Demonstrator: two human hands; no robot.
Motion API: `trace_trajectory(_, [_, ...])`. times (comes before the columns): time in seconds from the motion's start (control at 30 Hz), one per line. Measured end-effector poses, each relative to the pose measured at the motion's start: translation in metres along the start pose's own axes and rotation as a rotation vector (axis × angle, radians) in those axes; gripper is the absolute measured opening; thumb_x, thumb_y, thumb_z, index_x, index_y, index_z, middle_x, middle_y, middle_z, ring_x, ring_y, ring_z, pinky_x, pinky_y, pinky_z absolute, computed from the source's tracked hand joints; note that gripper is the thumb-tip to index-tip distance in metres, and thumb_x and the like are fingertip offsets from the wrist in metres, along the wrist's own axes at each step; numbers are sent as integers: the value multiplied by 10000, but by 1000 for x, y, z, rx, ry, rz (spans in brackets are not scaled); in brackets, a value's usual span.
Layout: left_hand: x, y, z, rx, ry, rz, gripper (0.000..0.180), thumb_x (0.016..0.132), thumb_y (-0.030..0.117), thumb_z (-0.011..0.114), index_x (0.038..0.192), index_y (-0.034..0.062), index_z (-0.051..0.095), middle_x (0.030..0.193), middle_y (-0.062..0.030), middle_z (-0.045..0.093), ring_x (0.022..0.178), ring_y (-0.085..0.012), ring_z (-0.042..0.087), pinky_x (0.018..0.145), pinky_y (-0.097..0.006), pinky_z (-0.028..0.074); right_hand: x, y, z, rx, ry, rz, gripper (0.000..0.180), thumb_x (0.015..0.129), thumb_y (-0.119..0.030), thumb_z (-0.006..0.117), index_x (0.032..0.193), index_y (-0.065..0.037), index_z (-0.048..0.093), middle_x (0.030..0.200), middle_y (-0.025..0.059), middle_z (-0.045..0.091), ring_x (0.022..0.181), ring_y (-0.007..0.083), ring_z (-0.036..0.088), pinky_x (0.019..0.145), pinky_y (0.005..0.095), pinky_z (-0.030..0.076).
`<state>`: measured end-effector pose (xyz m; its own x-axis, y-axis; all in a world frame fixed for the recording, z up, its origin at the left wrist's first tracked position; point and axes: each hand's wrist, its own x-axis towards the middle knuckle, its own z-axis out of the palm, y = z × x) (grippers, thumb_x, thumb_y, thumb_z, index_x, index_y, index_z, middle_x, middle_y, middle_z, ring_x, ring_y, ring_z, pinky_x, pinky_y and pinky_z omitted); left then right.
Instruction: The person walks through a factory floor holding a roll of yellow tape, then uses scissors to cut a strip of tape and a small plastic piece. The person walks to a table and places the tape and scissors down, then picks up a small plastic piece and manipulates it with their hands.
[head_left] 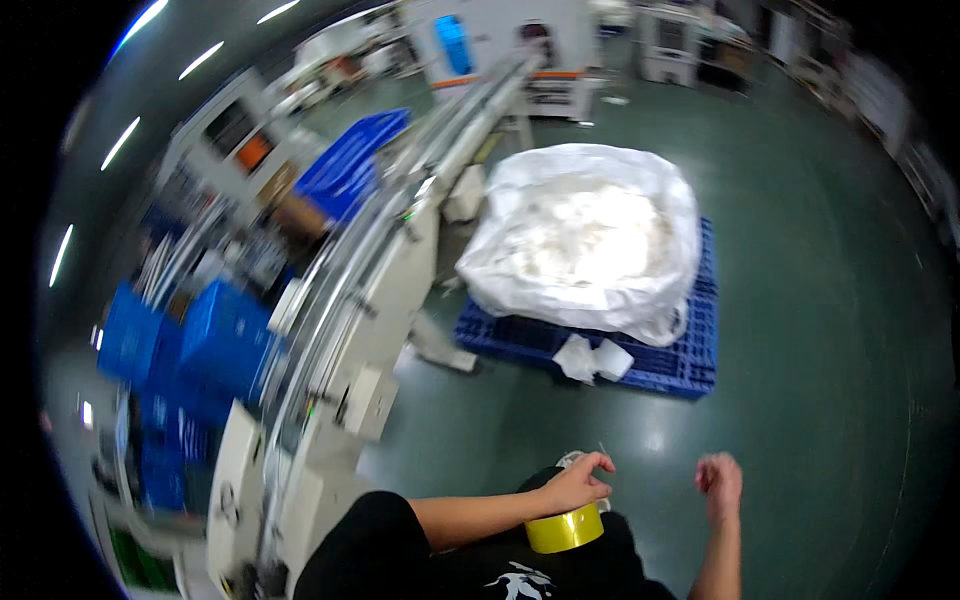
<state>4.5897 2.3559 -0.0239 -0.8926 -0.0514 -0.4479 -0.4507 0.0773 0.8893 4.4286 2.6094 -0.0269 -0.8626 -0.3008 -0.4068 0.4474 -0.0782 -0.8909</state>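
— Where is the yellow roll of adhesive tape (565, 530)?
— On the lap, under the left hand (578, 484), whose fingers pinch something thin; what it is cannot be told.
— The right hand (720, 477)?
— Curled loosely, empty, near the green floor (830, 330) and white bulk sack (585, 235) on its blue plastic pallet (690, 365).

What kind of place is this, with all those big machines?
Most likely a factory floor. A long pale conveyor line runs across the green floor, stacked blue plastic crates sit beside it, and a big white bulk sack rests on a blue plastic pallet.
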Motion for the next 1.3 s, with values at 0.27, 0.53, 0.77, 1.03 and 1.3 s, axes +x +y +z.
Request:
trace_trajectory(0.27, [-117, -36, 8, -215, 364, -14, 435, 854, 100, 663, 1221, 64, 432, 1257, -143, 378, 995, -190, 625, 856, -312, 522, 13, 112, 100, -890, -502, 27, 354, 842, -389, 707, 875, -50, 612, 668, 61, 619, 581, 130, 569, 522, 278, 431])
trace_trajectory(0.53, [-272, -116, -15, -485, 926, 34, 428, 845, 96, 667, 1212, 77, 447, 1309, -126, 376, 1033, -219, 616, 880, -326, 516, -78, 173, 389, -1092, -1374, -407, 395, 884, -400, 642, 1009, -26, 662, 754, 141, 688, 675, 202, 665, 649, 323, 502])
trace_trajectory(0.77, [-391, -191, -19, -798, 1372, 40, 459, 831, 49, 681, 1218, 76, 435, 1268, -93, 406, 1045, -203, 590, 871, -328, 517, -351, 267, 659, -953, -1726, 91, 609, 874, -521, 637, 1100, 45, 640, 874, 97, 670, 720, 137, 586, 578, 306, 451])
trace_trajectory(1.03, [-421, -208, -15, -906, 1400, -34, 492, 826, 43, 702, 1227, 64, 417, 1227, -86, 428, 1043, -195, 588, 874, -324, 518, -456, 318, 709, -639, -1472, 347, 341, 836, -336, 704, 911, -8, 649, 744, 31, 604, 613, 102, 476, 530, 267, 361])
trace_trajectory(1.3, [-385, -175, -42, -717, 1050, 4, 460, 837, 73, 692, 1221, 66, 438, 1352, -133, 399, 1067, -221, 611, 862, -339, 522, -251, 235, 546, -481, -1163, 462, 201, 896, -240, 642, 806, -65, 601, 626, -25, 510, 477, 63, 409, 412, 227, 269])
